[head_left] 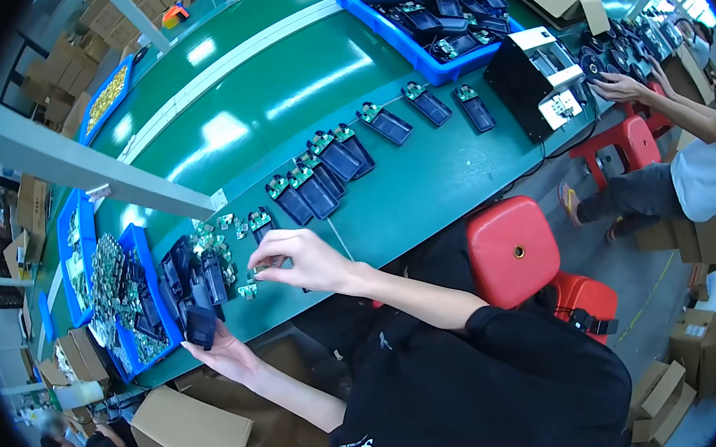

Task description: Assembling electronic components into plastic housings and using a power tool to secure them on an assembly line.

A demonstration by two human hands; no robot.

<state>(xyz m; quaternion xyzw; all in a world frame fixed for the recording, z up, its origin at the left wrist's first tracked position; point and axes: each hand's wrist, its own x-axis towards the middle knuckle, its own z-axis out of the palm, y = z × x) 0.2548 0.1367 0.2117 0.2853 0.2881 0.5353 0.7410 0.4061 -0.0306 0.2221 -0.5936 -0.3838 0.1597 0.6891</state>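
At the table's near left edge, my left hand (226, 355) is closed on a dark plastic housing (202, 326). My right hand (301, 262) is above the tabletop with thumb and fingers pinched on a small green circuit board (255, 275), partly hidden by the fingertips. Just below that hand lies a loose circuit board (248, 293). A pile of dark housings (193, 274) sits between my hands and the blue bins, with loose green boards (211, 239) beside it. Beyond my right hand, several housings with boards attached (314, 191) lie in a row.
Blue bins (155, 282) heaped with boards stand at left. A blue crate (433, 65) of housings is at the far side, near a black machine (525, 78). Red stools (513, 252) and a cardboard box (192, 429) flank me. At right, another person's hands (619, 88) handle dark parts.
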